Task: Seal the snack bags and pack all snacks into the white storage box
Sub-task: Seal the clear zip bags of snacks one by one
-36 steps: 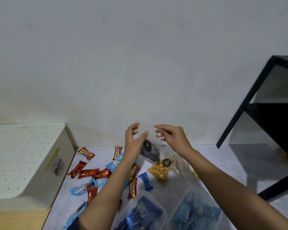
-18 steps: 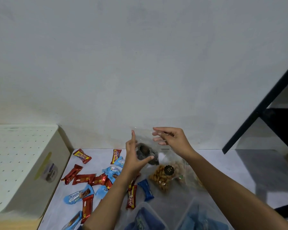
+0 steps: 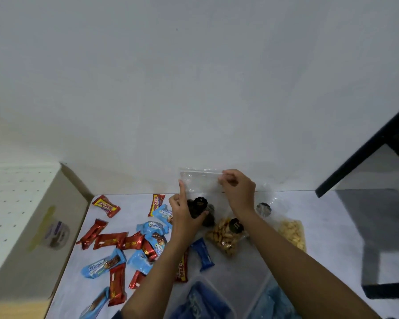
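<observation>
I hold a clear zip bag (image 3: 199,183) of dark cookies upright over the table. My left hand (image 3: 186,214) grips its lower part around the cookies, the index finger raised along the bag's left edge. My right hand (image 3: 238,188) pinches the zip strip at the top right. Two more clear bags lie behind my right arm: one of orange nuts (image 3: 226,238), one of pale crackers (image 3: 291,233). Red and light-blue wrapped bars (image 3: 115,240) are scattered at left. The white storage box (image 3: 21,217) with a dotted lid stands at far left.
A dark-blue wrapped snack (image 3: 203,254) lies by my left forearm. Two clear tubs (image 3: 207,298) of blue-wrapped snacks sit at the near edge. A black metal frame (image 3: 364,146) rises at right. The wall is close behind the table.
My left hand slid down from the bag's top to its cookie-filled bottom. My right hand stays pinching the zip strip. The view has shifted left and down a little.
</observation>
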The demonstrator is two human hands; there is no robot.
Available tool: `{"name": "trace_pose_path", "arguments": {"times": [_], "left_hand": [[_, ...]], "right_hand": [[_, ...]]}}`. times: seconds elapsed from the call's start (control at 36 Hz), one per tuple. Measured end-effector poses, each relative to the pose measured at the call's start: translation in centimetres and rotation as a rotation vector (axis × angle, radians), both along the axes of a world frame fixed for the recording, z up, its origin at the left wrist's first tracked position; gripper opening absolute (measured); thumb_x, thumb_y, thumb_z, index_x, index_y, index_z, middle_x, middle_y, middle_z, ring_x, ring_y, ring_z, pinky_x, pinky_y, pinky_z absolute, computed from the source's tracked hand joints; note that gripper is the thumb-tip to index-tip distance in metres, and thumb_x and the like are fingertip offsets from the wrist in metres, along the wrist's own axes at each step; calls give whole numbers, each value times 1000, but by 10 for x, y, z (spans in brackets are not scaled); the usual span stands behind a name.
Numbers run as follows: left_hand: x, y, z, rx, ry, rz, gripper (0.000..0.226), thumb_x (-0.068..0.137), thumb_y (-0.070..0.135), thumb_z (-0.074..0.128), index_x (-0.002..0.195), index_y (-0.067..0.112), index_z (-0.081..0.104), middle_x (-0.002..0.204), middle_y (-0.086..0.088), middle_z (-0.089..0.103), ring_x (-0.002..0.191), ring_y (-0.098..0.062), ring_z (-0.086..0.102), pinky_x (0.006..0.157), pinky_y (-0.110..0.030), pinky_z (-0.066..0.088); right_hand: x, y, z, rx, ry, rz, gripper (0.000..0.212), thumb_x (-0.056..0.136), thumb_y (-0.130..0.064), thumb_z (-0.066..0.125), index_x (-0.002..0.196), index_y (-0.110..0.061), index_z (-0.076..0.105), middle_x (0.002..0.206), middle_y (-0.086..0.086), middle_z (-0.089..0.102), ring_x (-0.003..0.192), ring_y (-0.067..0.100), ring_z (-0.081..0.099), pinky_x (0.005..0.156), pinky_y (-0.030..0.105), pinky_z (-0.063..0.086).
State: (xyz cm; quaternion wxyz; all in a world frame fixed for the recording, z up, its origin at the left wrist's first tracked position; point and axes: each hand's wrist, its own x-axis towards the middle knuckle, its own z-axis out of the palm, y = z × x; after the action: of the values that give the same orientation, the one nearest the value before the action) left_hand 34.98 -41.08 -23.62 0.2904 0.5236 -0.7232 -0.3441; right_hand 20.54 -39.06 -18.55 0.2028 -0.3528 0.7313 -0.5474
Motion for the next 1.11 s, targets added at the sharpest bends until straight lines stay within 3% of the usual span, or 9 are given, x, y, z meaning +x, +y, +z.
{"name": "trace_pose_path", "arguments": {"times": [0.17, 0.22, 0.31, 0.39, 0.47, 0.69, 0.92, 1.03, 1.11], "left_hand": [[-2, 1, 1, -74, -110, 6, 98, 72, 28, 78, 147, 19, 14, 129, -24, 34, 117, -33, 40, 95, -30, 38], [-4, 5, 3, -191, -148, 34, 87, 72, 30, 78, 144, 11, 31, 133, -30, 37, 123, -42, 39, 95, -42, 42], [-16, 15, 18, -292, -85, -12, 60, 79, 19, 71, 132, 4, 46, 131, -25, 43, 120, -37, 44, 94, -35, 39], [-35, 19, 31, -208, -33, -204, 38, 88, 15, 59, 124, 7, 52, 122, -13, 49, 110, -22, 49, 90, -22, 40], [-54, 16, 30, -120, -26, -324, 34, 91, 19, 54, 123, 8, 52, 121, -9, 51, 112, -19, 49, 97, -27, 41], [-81, 8, 21, 337, -83, -388, 53, 96, 32, 46, 142, 10, 32, 140, -11, 44, 127, -24, 43, 105, -36, 37], [-88, 11, 19, 413, 31, -320, 35, 94, 20, 51, 126, 8, 51, 106, -6, 54, 96, -17, 49, 81, -26, 40], [-81, 14, 18, 387, 123, -251, 21, 92, 16, 54, 110, 6, 61, 98, -6, 60, 92, -19, 56, 81, -27, 46], [-72, 19, 25, 396, 231, -217, 18, 92, 14, 55, 102, 1, 62, 83, -3, 62, 80, -15, 58, 75, -22, 47]], "right_hand": [[-25, 15, 4, 76, 120, 24, 13, 84, -5, 65, 95, -4, 71, 88, 9, 72, 78, 10, 61, 67, -2, 42], [-35, 27, 7, 110, 183, 59, 11, 83, -3, 65, 92, -3, 72, 88, 9, 72, 79, 12, 62, 69, 1, 43], [-43, 50, 9, 194, 237, 134, 10, 84, -5, 64, 91, -6, 70, 86, 8, 71, 80, 17, 65, 74, 20, 50], [-41, 73, 8, 284, 213, 137, 5, 86, -10, 62, 83, -11, 66, 76, 7, 68, 72, 21, 66, 71, 32, 55], [-36, 91, 1, 367, 215, 105, 5, 86, -13, 62, 87, -9, 65, 75, 5, 65, 69, 17, 62, 70, 29, 53], [-37, 107, -14, 529, 256, 66, 44, 85, -17, 58, 128, -11, 55, 124, 9, 56, 111, 26, 57, 94, 35, 49], [-55, 110, -29, 659, 135, 87, 41, 88, -21, 57, 126, -7, 51, 113, 12, 53, 98, 28, 57, 83, 36, 50], [-58, 115, -29, 538, -87, 117, 6, 86, -13, 62, 91, -10, 64, 91, 11, 62, 80, 21, 59, 77, 36, 55], [-58, 119, -27, 455, -123, 149, 4, 83, -12, 69, 83, -11, 65, 85, 14, 66, 74, 19, 60, 68, 28, 56]]}}
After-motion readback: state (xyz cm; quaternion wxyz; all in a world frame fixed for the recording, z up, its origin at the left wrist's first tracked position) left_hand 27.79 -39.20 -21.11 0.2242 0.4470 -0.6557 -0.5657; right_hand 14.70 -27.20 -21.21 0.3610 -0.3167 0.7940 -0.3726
